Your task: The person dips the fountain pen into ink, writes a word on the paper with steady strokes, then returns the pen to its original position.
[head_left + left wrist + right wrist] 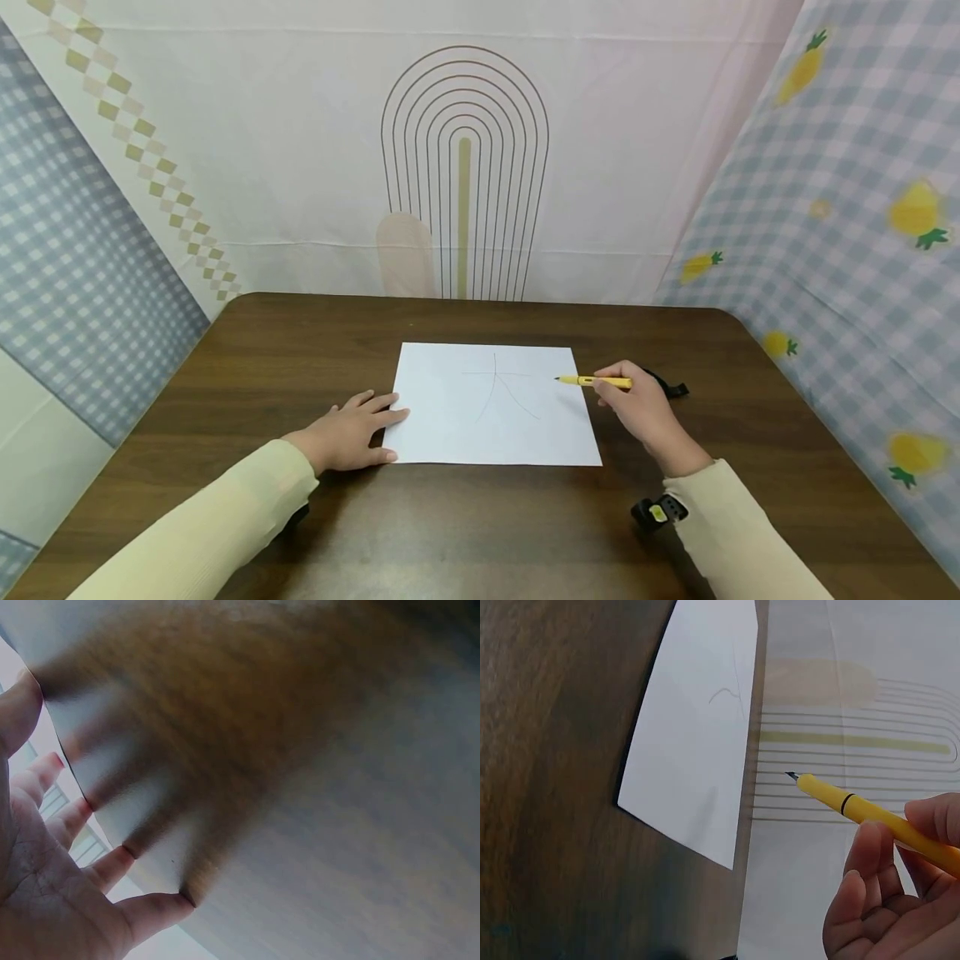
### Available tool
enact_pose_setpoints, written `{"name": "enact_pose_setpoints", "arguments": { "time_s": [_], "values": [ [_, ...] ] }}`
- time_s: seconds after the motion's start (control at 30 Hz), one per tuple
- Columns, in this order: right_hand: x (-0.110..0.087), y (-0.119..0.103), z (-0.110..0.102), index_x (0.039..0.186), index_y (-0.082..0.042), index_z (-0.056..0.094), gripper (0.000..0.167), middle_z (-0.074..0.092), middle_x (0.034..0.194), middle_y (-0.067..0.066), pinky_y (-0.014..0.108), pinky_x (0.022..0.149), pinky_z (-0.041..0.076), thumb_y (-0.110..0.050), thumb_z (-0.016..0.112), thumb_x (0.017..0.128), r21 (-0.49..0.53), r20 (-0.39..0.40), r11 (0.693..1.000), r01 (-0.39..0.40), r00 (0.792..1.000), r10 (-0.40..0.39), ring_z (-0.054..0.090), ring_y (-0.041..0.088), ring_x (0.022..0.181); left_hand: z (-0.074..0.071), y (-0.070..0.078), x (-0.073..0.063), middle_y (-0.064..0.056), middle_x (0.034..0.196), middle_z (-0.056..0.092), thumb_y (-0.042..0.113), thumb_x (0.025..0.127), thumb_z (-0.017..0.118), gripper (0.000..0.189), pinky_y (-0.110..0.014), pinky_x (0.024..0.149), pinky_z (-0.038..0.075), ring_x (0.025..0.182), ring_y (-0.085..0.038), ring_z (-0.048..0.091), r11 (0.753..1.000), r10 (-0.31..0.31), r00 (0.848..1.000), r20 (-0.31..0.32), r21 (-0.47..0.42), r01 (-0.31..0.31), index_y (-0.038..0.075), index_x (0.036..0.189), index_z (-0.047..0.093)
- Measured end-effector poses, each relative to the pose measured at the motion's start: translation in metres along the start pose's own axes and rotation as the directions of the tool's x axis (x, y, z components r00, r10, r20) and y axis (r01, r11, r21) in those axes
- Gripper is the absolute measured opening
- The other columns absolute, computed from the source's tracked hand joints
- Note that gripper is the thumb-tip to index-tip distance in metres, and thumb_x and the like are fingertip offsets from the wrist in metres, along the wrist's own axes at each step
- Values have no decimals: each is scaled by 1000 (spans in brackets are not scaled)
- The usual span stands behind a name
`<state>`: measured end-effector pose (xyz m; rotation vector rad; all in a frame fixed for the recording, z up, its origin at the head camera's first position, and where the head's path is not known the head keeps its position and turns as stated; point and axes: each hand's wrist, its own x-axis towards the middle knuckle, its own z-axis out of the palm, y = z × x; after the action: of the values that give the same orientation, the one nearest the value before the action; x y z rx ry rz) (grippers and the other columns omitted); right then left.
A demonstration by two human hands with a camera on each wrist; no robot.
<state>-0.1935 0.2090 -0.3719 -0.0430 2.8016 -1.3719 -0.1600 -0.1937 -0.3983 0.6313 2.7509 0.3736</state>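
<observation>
A white sheet of paper (442, 425) lies on the brown wooden table (450, 525), bearing thin pen strokes: a horizontal line, a vertical one and two slanting legs. My left hand (348, 433) rests spread at the paper's left edge, its fingertips on the sheet and the table. In the left wrist view the left hand (60, 877) shows its palm side with fingers apart. A yellow fountain pen (618, 382) is pinched by my right hand (641, 408) beside the paper's right edge. The pen's dark nib (790, 775) points left, apart from the sheet in the right wrist view.
A black strap-like item (675, 389) shows behind the right hand. A black wrist device (660, 511) sits at the right cuff. White cloth (300, 167) with arch lines hangs behind the table; checked cloth (847, 275) with pineapples hangs at the right.
</observation>
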Motion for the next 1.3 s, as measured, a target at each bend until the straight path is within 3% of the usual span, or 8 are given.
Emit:
{"name": "enact_pose_setpoints", "arguments": {
  "time_s": [0.27,0.77,1.03,1.3],
  "values": [
    [2,4,-10,119,0,58,28,65,103,23,31,69,47,-19,55,98,48,-43,999,-18,999,20,63,35,92,-1,1,-1,-13,155,30,41,90,66,65,-75,97,26,140,-47,23,1000,-2,1000,-3,2,2,16,146,46],
    [8,14,-27,120,0,58,30,64,103,18,27,64,49,-19,57,97,95,-102,993,-69,992,79,65,14,78,0,1,1,-12,155,31,43,90,66,65,-75,97,26,140,-47,24,1000,-10,1000,6,15,10,16,146,46],
    [9,23,-36,121,1,58,33,63,101,12,28,65,49,-21,58,96,99,-119,993,-70,990,81,66,15,80,0,-1,3,-12,156,30,44,90,65,66,-75,97,26,141,-47,23,1000,-14,1000,12,18,14,17,147,45],
    [10,30,-40,120,2,58,33,62,103,11,24,66,48,-20,59,96,94,-122,993,-68,989,80,61,2,73,0,-1,1,-12,155,31,43,90,65,65,-75,97,26,140,-47,23,1000,-5,1000,8,13,4,17,146,45]
  ]
}}
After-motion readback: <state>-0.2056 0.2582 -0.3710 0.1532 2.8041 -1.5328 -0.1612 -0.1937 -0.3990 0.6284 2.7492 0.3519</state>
